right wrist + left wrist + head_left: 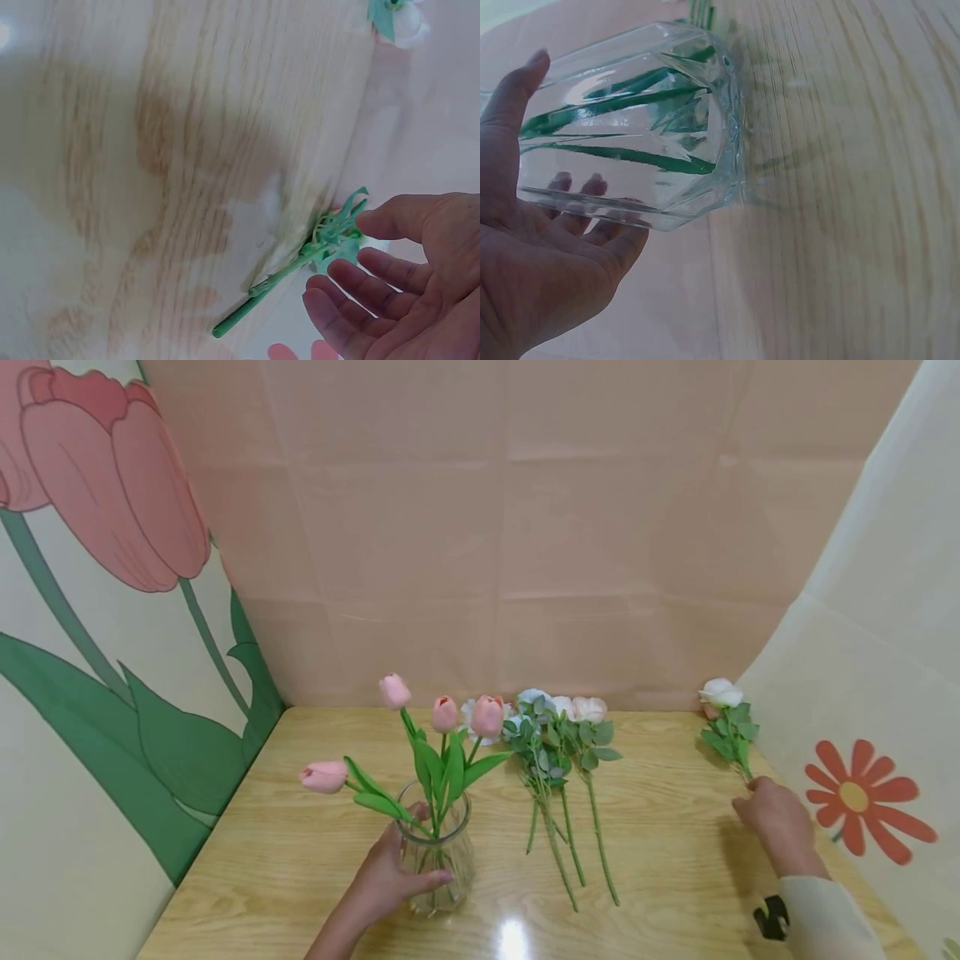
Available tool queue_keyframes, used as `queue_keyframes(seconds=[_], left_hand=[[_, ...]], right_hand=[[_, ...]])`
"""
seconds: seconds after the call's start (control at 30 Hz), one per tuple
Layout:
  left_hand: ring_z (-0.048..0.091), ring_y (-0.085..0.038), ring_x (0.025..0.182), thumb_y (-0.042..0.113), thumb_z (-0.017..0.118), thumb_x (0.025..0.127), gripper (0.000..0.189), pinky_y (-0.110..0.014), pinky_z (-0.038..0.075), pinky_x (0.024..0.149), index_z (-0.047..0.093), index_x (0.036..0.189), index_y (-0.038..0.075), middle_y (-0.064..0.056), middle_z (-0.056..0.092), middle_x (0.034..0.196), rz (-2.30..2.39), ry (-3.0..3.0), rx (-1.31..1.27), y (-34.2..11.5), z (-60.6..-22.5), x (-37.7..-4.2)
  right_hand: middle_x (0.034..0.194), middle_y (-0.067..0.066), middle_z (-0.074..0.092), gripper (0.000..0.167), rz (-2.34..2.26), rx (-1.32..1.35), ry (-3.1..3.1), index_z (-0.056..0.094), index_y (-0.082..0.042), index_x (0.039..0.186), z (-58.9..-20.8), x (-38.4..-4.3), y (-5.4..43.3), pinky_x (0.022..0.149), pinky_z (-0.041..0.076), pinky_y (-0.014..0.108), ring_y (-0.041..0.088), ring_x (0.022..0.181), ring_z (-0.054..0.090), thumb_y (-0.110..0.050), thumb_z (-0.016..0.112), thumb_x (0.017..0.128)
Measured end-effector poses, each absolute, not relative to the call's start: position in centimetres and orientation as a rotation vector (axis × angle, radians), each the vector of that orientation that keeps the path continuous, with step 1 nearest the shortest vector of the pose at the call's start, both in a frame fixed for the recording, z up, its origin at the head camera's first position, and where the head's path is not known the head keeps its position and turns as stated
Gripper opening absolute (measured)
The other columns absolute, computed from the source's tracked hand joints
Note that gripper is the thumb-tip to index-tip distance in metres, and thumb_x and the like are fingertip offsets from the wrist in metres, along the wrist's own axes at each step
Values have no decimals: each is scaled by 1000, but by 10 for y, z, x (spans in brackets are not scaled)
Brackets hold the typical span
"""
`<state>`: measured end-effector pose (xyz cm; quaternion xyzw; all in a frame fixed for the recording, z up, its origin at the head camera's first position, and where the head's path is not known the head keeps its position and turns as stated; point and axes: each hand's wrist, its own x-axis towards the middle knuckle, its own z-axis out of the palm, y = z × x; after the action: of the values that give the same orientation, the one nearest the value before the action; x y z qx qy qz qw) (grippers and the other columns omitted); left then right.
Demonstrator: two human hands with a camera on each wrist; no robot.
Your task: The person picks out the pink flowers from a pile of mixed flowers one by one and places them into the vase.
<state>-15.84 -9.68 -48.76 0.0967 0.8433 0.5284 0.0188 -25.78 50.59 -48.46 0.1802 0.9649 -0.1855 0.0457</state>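
My left hand (384, 878) grips a clear ribbed glass vase (450, 878), thumb at the front and fingers round the far side. Several pink tulips (487, 718) with green leaves stand in it, one leaning far left; their stems show through the glass in the left wrist view. Over at the table's right edge, my right hand (782, 827) is beside the lower stem of a white rose (722, 693). In the right wrist view its fingers (375, 296) are loosely bent and apart from the thumb, with the green stem (281, 274) lying beyond them.
A bunch of pale blue, white and pink flowers (551, 735) lies at the back middle of the wooden table (652, 868), stems toward me. A pink backdrop (495, 568) rises behind; printed flower cloths hang left and right. A small black object (771, 917) is by the right sleeve.
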Motion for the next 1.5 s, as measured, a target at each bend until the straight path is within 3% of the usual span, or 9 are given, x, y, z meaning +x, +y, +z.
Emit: queue_keyframes(seconds=[0.47, 0.9, 1.5], left_hand=[[44, -48, 137, 42, 92, 70, 98, -72, 37, 105, 41, 151, 17, -14, 50, 151, 1638, 2631, 308, -97, -488, -159], [44, -49, 137, 42, 92, 70, 101, -72, 37, 105, 39, 153, 16, -15, 49, 152, 1609, 2637, 280, -97, -487, -157], [43, -48, 138, 42, 91, 72, 98, -71, 36, 107, 41, 151, 15, -14, 48, 153, 1610, 2638, 300, -97, -487, -159]], right_hand=[[116, 41, 54, 58, -608, 629, 2909, 42, 20, 130, -497, -262, 517, 77, 50, 55, 41, 88, 54, -21, 64, 96], [83, 23, 57, 39, -589, 653, 2913, 55, 18, 110, -505, -260, 521, 63, 46, 44, 35, 75, 51, -17, 61, 95], [77, 17, 58, 27, -601, 594, 2863, 64, 10, 89, -507, -265, 533, 60, 46, 40, 31, 71, 52, -17, 64, 94]])
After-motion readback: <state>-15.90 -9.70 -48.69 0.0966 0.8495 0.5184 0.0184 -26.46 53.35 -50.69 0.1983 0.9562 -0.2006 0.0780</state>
